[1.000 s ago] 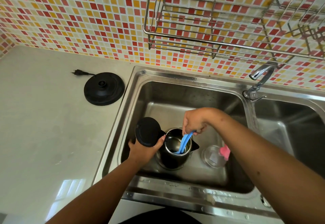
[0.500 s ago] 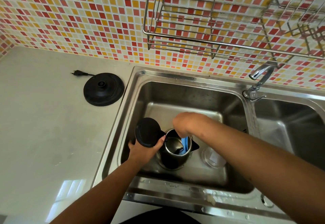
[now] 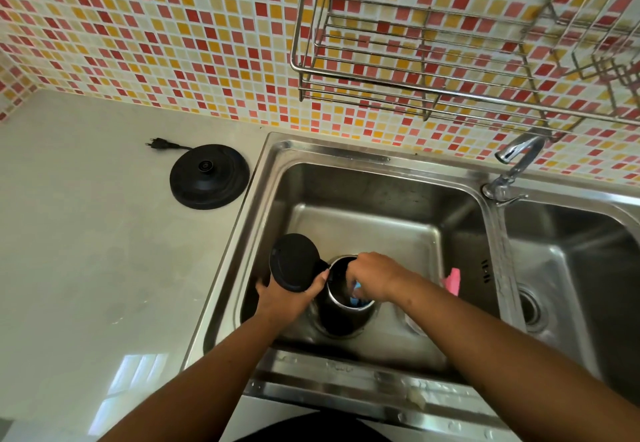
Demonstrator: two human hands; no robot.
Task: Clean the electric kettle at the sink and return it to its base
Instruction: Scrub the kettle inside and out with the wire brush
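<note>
A black electric kettle [image 3: 341,317] stands upright in the left basin of the steel sink [image 3: 381,185], its round lid [image 3: 294,261] flipped open to the left. My left hand [image 3: 287,297] grips the kettle's handle just under the lid. My right hand [image 3: 375,277] sits over the kettle's mouth, fingers curled round a blue brush [image 3: 356,299] pushed down inside; only a bit of blue shows. The kettle's round black base [image 3: 209,176] lies on the countertop left of the sink, its plug [image 3: 157,144] loose on the counter.
A pink object [image 3: 453,280] lies in the basin to the kettle's right, beside a clear item mostly hidden by my right forearm. The tap [image 3: 516,161] stands between the basins, spout over the divider. A wire rack [image 3: 433,60] hangs above the sink. The pale countertop [image 3: 86,251] stretches left.
My right hand has dropped from above the kettle down onto its mouth, pushing the blue brush deep inside. The left hand has kept its hold on the handle.
</note>
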